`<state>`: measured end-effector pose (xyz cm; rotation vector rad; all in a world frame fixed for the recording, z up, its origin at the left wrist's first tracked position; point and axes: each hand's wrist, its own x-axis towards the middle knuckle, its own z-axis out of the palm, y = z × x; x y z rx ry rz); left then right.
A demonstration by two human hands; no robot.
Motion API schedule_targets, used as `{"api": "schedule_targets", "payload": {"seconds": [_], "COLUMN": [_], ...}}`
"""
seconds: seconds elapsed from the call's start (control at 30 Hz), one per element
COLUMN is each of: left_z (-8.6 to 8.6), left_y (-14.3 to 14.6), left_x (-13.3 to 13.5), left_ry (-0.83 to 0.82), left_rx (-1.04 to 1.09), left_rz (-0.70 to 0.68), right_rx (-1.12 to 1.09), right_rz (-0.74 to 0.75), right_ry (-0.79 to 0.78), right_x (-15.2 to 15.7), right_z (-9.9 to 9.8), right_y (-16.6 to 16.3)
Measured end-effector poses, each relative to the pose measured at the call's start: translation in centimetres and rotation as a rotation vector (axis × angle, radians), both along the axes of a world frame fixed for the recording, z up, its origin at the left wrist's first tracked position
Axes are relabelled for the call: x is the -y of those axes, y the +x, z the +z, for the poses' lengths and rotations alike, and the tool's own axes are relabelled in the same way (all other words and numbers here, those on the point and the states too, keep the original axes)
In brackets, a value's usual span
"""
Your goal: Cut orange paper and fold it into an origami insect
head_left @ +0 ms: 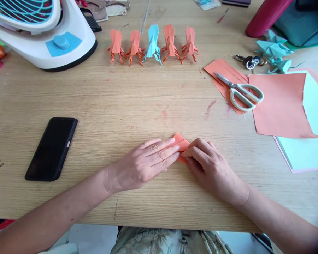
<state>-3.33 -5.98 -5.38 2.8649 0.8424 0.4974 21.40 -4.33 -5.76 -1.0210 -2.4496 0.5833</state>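
Observation:
A small piece of folded orange paper (pixel 180 144) lies on the table near its front edge. Flat over its left part rests my left hand (pixel 145 160), fingers stretched out and pressing down on it. My right hand (pixel 210 165) is closed, with thumb and forefinger pinching the paper's right edge. The fingers of both hands cover much of the folds. Beyond them, several orange paper figures (pixel 169 40) and one light blue paper figure (pixel 153 37) stand in a row at the back.
White-handled scissors (pixel 242 92) lie on orange paper strips (pixel 222 67). To their right are an orange sheet (pixel 281 106) and pale green sheets (pixel 304 155). Keys (pixel 251 61) and teal paper figures (pixel 275 49) sit behind. A black phone (pixel 51 148) and a white fan (pixel 74 31) occupy the left.

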Motion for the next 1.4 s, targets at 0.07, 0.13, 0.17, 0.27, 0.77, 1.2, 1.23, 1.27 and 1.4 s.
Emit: {"api": "schedule_targets", "payload": {"seconds": [0.07,0.13,0.17,0.27,0.77,1.2,1.23,1.27,1.4], "left_z": [-0.1,-0.3,-0.4,-0.6,-0.8,-0.7,-0.7,-0.7,-0.6], "left_y": [-0.2,-0.3,-0.4,-0.6,-0.6,-0.5,-0.5,-0.5,-0.5], "left_x": [0.3,0.5,0.6,0.6,0.7,0.7,0.7,0.7,0.9], "left_ry": [-0.053,-0.117,-0.143,-0.195,-0.2,-0.184,-0.186,-0.191,-0.208], "left_rx": [-0.106,-0.157,-0.164,-0.151,-0.132,-0.17,-0.165,-0.162,-0.174], "left_rz": [-0.022,-0.016,-0.02,-0.035,-0.02,-0.015,-0.014,-0.013,-0.001], "right_rx": [0.01,0.011,0.009,-0.008,0.062,0.162,0.173,0.182,0.198], "right_rz": [-0.004,-0.009,-0.01,-0.006,0.313,0.338,0.336,0.332,0.28], "right_ry": [-0.009,-0.013,-0.015,-0.034,0.17,0.161,0.163,0.17,0.226], "right_x": [0.0,0.0,0.0,-0.2,0.2,0.5,0.5,0.6,1.0], "right_z": [0.0,0.0,0.0,0.1,1.1,0.6,0.6,0.6,0.6], "right_y": [0.0,0.0,0.0,0.1,3.6,3.7,3.7,3.7,3.4]}}
